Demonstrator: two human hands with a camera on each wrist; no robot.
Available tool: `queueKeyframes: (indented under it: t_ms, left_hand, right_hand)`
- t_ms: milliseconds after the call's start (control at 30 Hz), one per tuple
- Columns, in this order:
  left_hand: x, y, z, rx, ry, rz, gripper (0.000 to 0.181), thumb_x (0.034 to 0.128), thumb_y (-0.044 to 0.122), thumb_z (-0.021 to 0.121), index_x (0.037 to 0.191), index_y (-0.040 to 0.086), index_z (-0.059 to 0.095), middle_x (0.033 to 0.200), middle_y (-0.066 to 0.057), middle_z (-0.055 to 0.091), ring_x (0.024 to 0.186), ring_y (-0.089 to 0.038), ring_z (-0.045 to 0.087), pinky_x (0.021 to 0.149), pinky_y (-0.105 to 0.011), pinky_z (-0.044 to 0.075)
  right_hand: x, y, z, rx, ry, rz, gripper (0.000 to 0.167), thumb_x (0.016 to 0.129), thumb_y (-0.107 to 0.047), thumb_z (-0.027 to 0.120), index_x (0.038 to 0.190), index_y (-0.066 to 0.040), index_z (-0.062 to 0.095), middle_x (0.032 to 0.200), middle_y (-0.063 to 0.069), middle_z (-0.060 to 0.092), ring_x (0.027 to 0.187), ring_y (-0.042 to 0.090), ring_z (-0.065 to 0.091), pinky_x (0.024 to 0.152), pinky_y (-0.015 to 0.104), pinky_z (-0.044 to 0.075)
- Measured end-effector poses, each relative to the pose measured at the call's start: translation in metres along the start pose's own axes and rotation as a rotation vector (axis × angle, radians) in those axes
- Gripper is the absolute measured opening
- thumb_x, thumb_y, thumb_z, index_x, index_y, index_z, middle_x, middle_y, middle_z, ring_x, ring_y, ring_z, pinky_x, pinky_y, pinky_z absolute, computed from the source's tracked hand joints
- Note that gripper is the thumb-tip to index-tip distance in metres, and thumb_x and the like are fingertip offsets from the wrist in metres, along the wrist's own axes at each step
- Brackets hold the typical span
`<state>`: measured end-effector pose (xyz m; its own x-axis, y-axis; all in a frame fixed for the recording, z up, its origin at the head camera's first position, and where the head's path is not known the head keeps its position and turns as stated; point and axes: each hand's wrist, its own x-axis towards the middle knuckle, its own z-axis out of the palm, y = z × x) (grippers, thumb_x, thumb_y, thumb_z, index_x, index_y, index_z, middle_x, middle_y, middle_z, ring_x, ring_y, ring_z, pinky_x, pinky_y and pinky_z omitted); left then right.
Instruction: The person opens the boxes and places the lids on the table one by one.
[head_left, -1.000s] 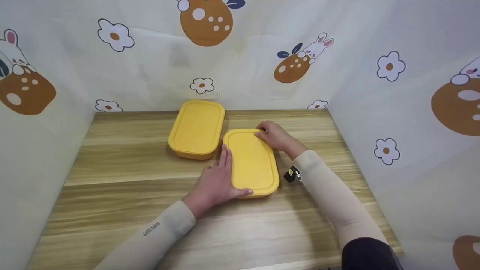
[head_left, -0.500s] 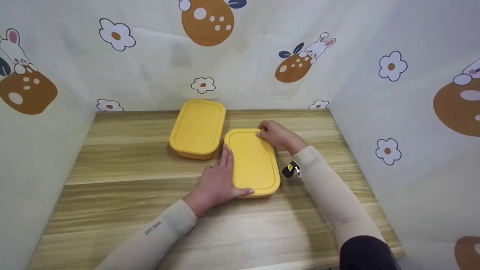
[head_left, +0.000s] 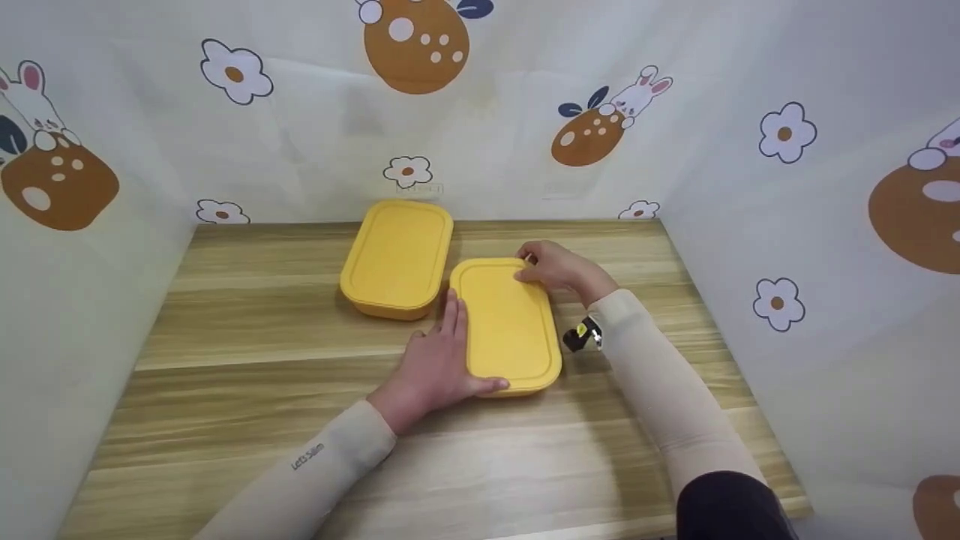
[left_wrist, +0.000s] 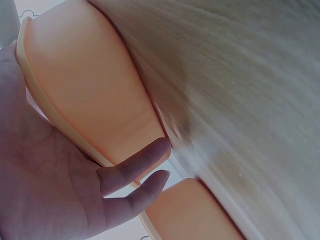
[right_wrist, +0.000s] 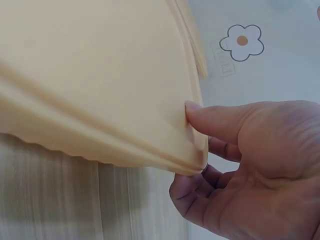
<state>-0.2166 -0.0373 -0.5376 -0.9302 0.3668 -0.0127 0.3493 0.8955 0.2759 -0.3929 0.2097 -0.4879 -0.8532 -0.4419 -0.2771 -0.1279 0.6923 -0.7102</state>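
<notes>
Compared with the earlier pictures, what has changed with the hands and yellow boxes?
Nothing has clearly moved, been grasped or released. The right hand still pinches the nearer lid at its far right corner; the left hand still rests against the nearer box; the other box stays put.

Both boxes sit on the desk point(head_left: 262, 315). Back box point(head_left: 396, 255) is just left of frame centre, near the back wall point(head_left: 502, 97), can't tell if touching. Front box point(head_left: 510, 326) is lower and to its right, narrow gap between, lid point(right_wrist: 100, 75) on top. Left grip point(head_left: 431, 371) at front box's left side and lower-left corner, thumb over the bottom edge. Right grip point(head_left: 555, 266) at the upper-right corner, thumb on top of lid, fingers under the rim. Left wall point(head_left: 60, 315) and right wall point(head_left: 825, 390) flank the desk.
</notes>
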Motion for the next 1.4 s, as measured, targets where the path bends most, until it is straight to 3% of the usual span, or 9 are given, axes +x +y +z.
queueKeyframes:
  t_ms: [233,467,633,900,1100,1400]
  left_hand:
    - [0.000,0.001,0.002,-0.004,-0.011,-0.005,0.155,0.0780,0.106,0.051,0.172,-0.010,0.010,0.180,-0.031,-0.001,0.120,-0.047,0.069,0.103,-0.066,0.054]
    - [-0.001,0.003,0.002,-0.007,-0.006,-0.003,0.154,0.0785,0.104,0.055,0.172,-0.010,0.011,0.180,-0.031,-0.001,0.122,-0.047,0.068,0.103,-0.066,0.054]
    - [0.000,0.004,0.003,-0.007,-0.005,-0.002,0.153,0.0786,0.104,0.055,0.172,-0.010,0.012,0.181,-0.031,0.000,0.120,-0.047,0.069,0.103,-0.066,0.054]
    - [0.000,0.005,0.003,-0.018,-0.006,0.006,0.153,0.0791,0.103,0.056,0.172,-0.011,0.012,0.181,-0.030,0.000,0.113,-0.046,0.072,0.098,-0.064,0.056]
    - [0.002,0.003,0.002,-0.019,-0.016,0.005,0.154,0.0791,0.104,0.053,0.171,-0.011,0.010,0.180,-0.031,-0.003,0.118,-0.045,0.070,0.099,-0.065,0.056]
    - [0.001,0.000,0.001,-0.007,-0.011,0.003,0.154,0.0787,0.105,0.053,0.171,-0.011,0.009,0.180,-0.031,-0.003,0.111,-0.045,0.072,0.097,-0.064,0.057]
  right_hand:
    - [0.001,-0.005,0.001,-0.099,0.012,0.043,0.033,0.106,-0.016,0.076,0.133,0.001,0.066,0.114,0.014,0.064,0.098,0.023,0.059,0.086,0.033,0.052]
    - [-0.002,-0.008,0.001,-0.053,0.020,0.091,0.035,0.104,-0.014,0.078,0.134,0.000,0.066,0.109,0.013,0.063,0.093,0.022,0.059,0.079,0.032,0.052]
    - [-0.002,-0.006,-0.001,-0.044,0.005,0.080,0.037,0.103,-0.012,0.078,0.135,0.002,0.066,0.108,0.013,0.063,0.090,0.021,0.059,0.076,0.030,0.052]
    - [-0.002,-0.008,-0.007,-0.116,-0.048,0.073,0.047,0.105,-0.019,0.076,0.146,-0.002,0.063,0.129,0.018,0.064,0.109,0.027,0.058,0.095,0.038,0.052]
    - [0.001,-0.021,-0.002,-0.206,-0.041,0.049,0.056,0.099,-0.032,0.084,0.144,-0.005,0.067,0.139,0.018,0.066,0.121,0.032,0.063,0.107,0.048,0.054]
    - [0.008,-0.033,0.007,-0.239,-0.041,0.075,0.055,0.098,-0.029,0.086,0.143,-0.005,0.066,0.136,0.018,0.068,0.109,0.029,0.067,0.097,0.045,0.059]
